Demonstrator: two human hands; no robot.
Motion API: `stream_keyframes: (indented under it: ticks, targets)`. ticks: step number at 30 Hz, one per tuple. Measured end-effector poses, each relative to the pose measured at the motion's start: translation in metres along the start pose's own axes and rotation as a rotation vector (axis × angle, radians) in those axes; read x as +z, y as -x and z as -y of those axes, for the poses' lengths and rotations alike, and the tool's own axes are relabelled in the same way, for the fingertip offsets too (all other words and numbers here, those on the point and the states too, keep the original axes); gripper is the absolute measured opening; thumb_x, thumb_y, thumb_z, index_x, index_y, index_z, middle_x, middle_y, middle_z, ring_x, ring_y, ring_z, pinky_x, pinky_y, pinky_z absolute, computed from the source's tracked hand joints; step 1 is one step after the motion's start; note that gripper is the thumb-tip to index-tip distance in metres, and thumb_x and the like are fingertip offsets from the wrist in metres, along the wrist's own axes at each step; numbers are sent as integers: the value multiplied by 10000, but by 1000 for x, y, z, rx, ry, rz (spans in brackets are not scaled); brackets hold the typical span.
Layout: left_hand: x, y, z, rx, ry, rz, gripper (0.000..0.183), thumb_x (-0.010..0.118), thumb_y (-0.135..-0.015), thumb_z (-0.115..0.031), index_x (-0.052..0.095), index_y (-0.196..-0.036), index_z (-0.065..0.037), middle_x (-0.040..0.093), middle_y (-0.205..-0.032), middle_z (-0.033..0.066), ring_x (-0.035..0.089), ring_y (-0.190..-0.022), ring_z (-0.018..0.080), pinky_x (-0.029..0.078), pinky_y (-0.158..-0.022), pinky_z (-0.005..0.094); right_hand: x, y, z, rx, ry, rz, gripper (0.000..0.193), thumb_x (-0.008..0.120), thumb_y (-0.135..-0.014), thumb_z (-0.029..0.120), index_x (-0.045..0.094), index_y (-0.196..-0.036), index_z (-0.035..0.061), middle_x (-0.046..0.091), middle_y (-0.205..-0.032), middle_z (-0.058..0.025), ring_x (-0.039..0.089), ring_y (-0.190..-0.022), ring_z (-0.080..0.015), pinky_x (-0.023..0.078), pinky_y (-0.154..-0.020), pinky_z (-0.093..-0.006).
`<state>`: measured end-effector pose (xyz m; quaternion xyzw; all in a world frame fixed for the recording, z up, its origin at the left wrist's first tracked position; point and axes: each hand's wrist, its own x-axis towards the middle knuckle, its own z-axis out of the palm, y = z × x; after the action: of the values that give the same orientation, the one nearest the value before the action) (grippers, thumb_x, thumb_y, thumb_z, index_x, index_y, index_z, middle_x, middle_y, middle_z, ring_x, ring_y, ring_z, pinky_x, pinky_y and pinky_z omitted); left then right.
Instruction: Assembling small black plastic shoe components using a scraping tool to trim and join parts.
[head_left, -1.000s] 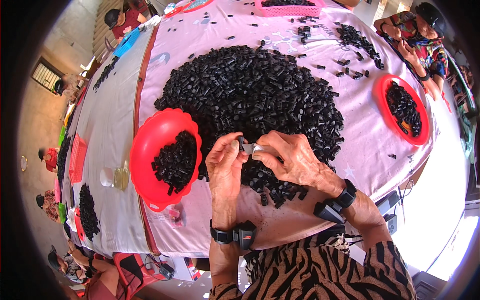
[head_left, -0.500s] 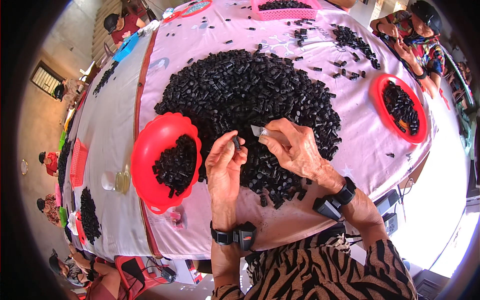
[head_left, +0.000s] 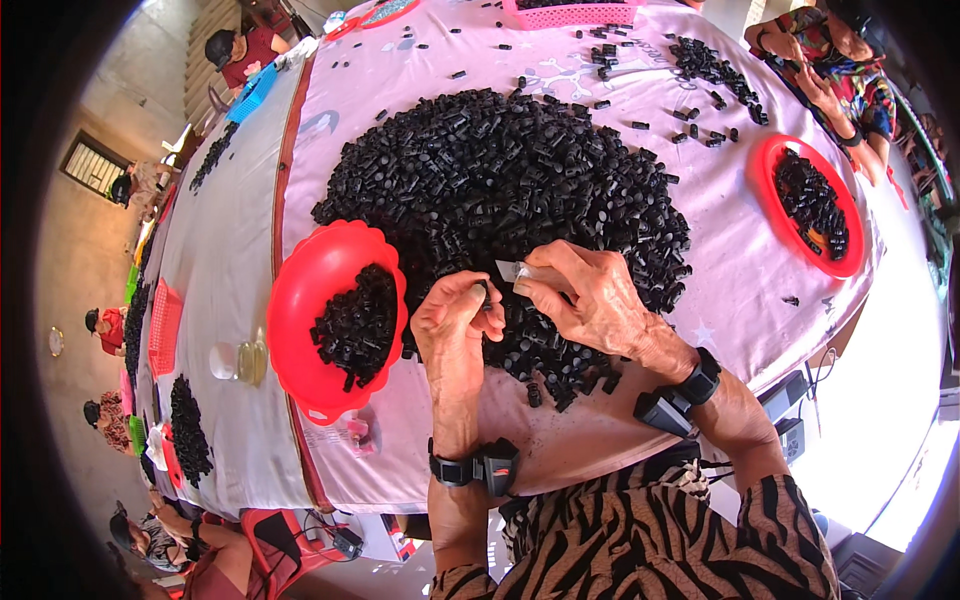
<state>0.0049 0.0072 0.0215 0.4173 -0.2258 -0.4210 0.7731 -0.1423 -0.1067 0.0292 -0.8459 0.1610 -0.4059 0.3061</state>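
So the big heap of black pieces (head_left: pixel 500 170) is basically the whole middle of the pink cloth (head_left: pixel 420 435), and both hands are over its near edge. The left hand (head_left: pixel 455 320) has a small black piece (head_left: pixel 486 295) pinched between thumb and curled fingers, just above that near side of the heap. The right hand (head_left: pixel 595 300) is over the heap too, a bit further right, thumb and fingers pressed together on a flat silvery blade (head_left: pixel 508 270) whose tip points toward the left hand. A second ago that blade was right up against a piece in the left fingers; now there's a small gap, though it looks a touch tighter than half a second ago. Red scalloped bowl (head_left: pixel 310 280) with more black pieces is still parked left of the heap, another red bowl (head_left: pixel 858 245) sits well off to its right, and a pink basket (head_left: pixel 575 17) is beyond its far side.
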Motion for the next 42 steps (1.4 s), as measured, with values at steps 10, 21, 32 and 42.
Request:
stream_keyframes:
  ticks: [10,21,32,42]
  targets:
    - [-7,-5,7,38,106,45,205,635,-940,-122,649,-1086,21,665,-908,109,641,-733,148,542,-653,250,2,2,1,-24,-7,52,225,733,-848,129,581,-975,22,678,-798,-126,697,-675,-303,545,-546,-347]
    - [-6,-6,8,37,92,53,237,618,-945,-87,628,-1154,24,667,-994,115,665,-832,157,577,-730,270,1,0,10,-28,-56,61,156,704,-841,131,591,-901,41,646,-770,-142,646,-641,-359,516,-539,-406]
    - [-6,-6,8,46,92,81,238,619,-942,-80,625,-1156,25,661,-1010,114,660,-837,149,574,-726,259,1,-1,11,-27,-57,73,143,698,-846,113,587,-891,35,646,-769,-147,649,-645,-358,516,-540,-405]
    - [-6,-5,8,109,47,103,249,611,-943,-65,613,-1180,15,630,-1045,106,601,-825,127,513,-745,251,0,-1,12,-39,-72,81,178,716,-840,129,578,-898,34,642,-764,-149,646,-643,-363,512,-539,-410]
